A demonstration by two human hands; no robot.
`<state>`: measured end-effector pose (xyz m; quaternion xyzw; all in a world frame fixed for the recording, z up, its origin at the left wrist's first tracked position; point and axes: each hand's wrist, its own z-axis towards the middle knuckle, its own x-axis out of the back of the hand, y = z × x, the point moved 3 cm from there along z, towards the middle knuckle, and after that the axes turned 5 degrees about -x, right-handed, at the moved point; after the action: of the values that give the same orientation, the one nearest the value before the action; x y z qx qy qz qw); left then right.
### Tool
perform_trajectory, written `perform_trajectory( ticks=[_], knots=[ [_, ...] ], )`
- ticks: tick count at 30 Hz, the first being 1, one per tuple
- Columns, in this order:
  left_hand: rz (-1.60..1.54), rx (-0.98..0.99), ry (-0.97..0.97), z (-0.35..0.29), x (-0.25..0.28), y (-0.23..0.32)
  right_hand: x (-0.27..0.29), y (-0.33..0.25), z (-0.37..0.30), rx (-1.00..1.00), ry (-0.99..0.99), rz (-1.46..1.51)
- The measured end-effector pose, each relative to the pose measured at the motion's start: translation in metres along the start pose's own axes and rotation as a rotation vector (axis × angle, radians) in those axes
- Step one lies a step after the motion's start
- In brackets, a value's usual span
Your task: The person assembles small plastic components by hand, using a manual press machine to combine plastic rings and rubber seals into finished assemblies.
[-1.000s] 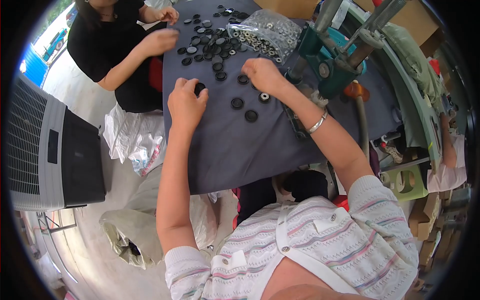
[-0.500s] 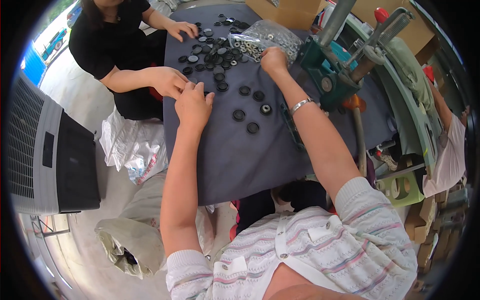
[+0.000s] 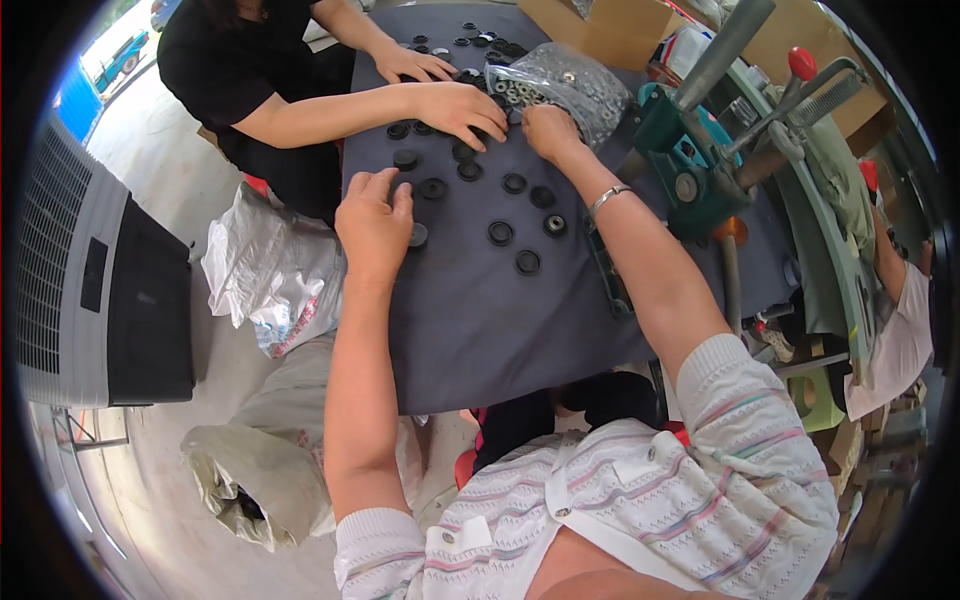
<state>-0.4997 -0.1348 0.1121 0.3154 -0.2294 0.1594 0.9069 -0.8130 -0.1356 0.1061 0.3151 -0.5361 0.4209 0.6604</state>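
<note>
Right hand (image 3: 550,133) bunched at the clear bag's (image 3: 588,88) mouth, grip hidden, can't tell; left hand (image 3: 375,225) half-open left of bag; black caps (image 3: 500,233) spaced nearside of bag, likely for easy picking.

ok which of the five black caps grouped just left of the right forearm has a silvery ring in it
The rightmost cap, nearest the right forearm: a silvery ring shows at its centre, while the other four look all dark.
</note>
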Motion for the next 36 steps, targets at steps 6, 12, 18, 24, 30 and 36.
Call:
perform_trajectory(
  ticks=[6,12,18,24,30,36],
  knots=[
    [-0.127,0.086,0.072,0.008,-0.005,-0.001,-0.001,0.027,0.009,-0.171,0.077,0.161],
    [-0.100,0.083,0.050,0.002,-0.005,-0.011,0.001,0.010,0.011,-0.080,-0.136,0.210],
    [-0.102,0.029,0.039,0.004,-0.017,-0.012,0.008,0.015,0.015,-0.029,-0.040,0.140],
    [-0.126,0.046,0.069,-0.001,-0.006,-0.018,0.041,-0.030,-0.037,0.069,-0.178,0.392],
    [-0.146,0.029,0.066,0.003,-0.011,-0.012,0.039,-0.026,-0.076,0.193,-0.213,0.455],
    [-0.147,0.035,0.052,0.003,-0.015,-0.015,0.037,-0.025,-0.080,0.256,-0.174,0.344]
  ],
)
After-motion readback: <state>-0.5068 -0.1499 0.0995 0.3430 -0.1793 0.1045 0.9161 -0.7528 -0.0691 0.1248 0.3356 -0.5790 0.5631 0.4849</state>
